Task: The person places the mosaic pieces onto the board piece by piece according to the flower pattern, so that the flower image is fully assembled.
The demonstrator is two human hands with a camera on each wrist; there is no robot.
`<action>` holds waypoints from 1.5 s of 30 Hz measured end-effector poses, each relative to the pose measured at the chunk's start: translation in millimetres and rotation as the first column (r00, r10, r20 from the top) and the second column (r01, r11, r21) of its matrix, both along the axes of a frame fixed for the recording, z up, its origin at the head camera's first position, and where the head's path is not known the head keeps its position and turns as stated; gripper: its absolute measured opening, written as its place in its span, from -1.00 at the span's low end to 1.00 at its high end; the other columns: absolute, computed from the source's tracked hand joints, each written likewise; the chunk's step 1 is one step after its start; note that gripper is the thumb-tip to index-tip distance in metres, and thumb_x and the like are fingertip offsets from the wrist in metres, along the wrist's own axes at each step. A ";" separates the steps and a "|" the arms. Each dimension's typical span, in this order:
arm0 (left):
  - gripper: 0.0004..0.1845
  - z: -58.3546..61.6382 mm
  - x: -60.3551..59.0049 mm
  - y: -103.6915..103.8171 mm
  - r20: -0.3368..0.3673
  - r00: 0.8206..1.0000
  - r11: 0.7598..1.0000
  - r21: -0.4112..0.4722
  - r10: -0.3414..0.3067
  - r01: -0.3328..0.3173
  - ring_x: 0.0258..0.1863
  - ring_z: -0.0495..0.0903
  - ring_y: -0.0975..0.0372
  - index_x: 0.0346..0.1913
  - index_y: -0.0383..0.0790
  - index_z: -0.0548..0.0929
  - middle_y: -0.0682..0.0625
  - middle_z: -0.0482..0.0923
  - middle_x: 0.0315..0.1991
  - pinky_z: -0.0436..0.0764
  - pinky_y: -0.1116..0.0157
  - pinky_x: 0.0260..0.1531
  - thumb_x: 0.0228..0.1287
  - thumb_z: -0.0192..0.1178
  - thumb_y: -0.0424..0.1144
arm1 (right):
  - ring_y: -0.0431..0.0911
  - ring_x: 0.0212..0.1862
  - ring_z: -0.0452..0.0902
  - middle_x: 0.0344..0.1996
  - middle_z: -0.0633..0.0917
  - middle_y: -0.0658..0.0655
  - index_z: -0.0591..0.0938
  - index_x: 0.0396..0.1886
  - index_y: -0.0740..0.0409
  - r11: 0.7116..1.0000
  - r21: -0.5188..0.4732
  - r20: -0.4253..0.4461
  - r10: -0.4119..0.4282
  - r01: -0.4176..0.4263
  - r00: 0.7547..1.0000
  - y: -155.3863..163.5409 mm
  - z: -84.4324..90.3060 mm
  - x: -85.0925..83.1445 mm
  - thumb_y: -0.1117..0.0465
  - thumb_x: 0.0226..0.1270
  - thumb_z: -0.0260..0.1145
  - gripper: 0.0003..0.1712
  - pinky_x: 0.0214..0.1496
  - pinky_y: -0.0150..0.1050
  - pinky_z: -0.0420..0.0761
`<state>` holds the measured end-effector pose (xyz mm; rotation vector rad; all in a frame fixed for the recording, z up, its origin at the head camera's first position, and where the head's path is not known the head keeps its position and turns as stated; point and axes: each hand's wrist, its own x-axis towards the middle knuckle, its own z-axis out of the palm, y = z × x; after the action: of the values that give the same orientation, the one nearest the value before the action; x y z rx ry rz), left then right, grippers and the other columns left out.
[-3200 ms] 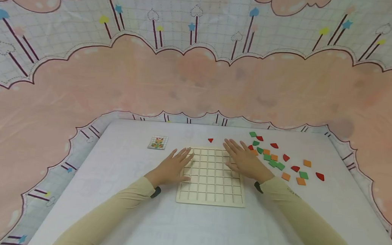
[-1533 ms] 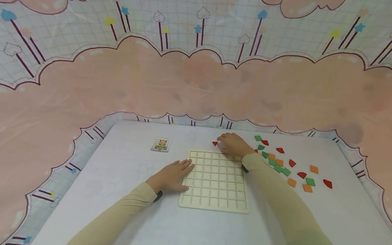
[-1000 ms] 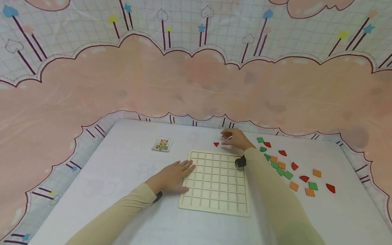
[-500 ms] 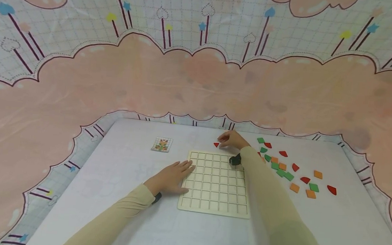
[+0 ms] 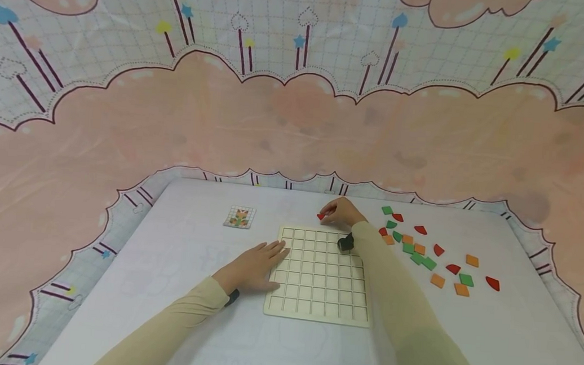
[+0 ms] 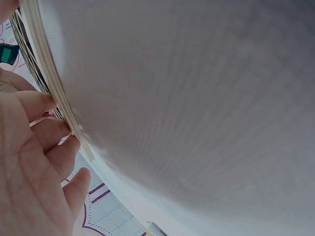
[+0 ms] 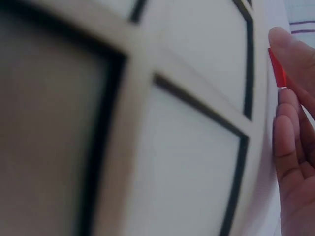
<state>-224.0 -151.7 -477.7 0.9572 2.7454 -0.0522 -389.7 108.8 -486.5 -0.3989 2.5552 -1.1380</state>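
Note:
My left hand [image 5: 250,267] lies with straight fingers on the left edge of a pale wooden grid board [image 5: 318,279]. In the left wrist view, its fingertips touch the board's side [image 6: 54,83]. Beyond the board's far edge, my right hand [image 5: 343,213] pinches a small red triangle tile [image 5: 320,217] between thumb and finger. The right wrist view shows the red tile [image 7: 278,69] by the thumb tip, with the board's raised grid lines [image 7: 147,98] up close. Every visible cell of the board is bare.
Loose red, green and orange tiles [image 5: 419,249] are scattered on the table to the right of the board. A small card with a flower pattern on a grid [image 5: 239,217] lies at the back left. A patterned cloth [image 5: 296,115] hangs behind the white table.
My right hand has left the board's upper right corner, moved to the red triangle tile behind the board and now pinches it. My left hand stays on the board's left edge.

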 end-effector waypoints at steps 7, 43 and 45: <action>-0.10 -1.3 -0.6 -0.6 -0.010 1.000 1.000 0.000 -0.001 0.001 0.50 -0.02 0.12 0.48 -0.16 0.03 -0.09 -0.05 0.51 0.09 0.13 0.45 0.22 0.04 0.24 | -0.11 -0.32 0.51 -0.32 0.70 0.14 0.76 -0.32 0.18 1.000 -0.013 -0.038 -0.029 0.029 0.999 -1.0 -3.4 3.0 0.27 -0.03 0.50 -0.79 -0.21 -0.33 0.52; -0.12 2.1 2.7 1.2 -0.007 1.000 1.000 0.007 -0.005 0.005 0.49 0.01 0.09 0.47 -0.20 0.05 -0.12 -0.03 0.50 0.11 0.12 0.44 0.23 0.05 0.21 | -0.17 -0.33 0.48 -0.41 0.60 -0.03 0.61 -0.16 0.34 0.932 -0.361 -0.015 0.033 -0.036 0.999 25.7 28.5 32.6 0.32 0.16 0.37 -0.73 -0.20 -0.29 0.58; -0.12 2.2 2.7 1.3 -0.008 1.000 1.000 0.004 -0.003 0.003 0.49 0.00 0.09 0.47 -0.19 0.05 -0.12 -0.03 0.50 0.11 0.12 0.44 0.23 0.05 0.22 | -0.18 -0.33 0.47 -0.41 0.58 -0.03 0.60 -0.16 0.36 0.928 -0.370 -0.034 0.027 -0.037 0.999 24.4 34.1 41.5 0.33 0.15 0.37 -0.73 -0.22 -0.33 0.58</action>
<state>-221.4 -150.4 -475.5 0.9646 2.7526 -0.0507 -348.2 133.2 -452.4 -0.5451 2.3402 -1.6180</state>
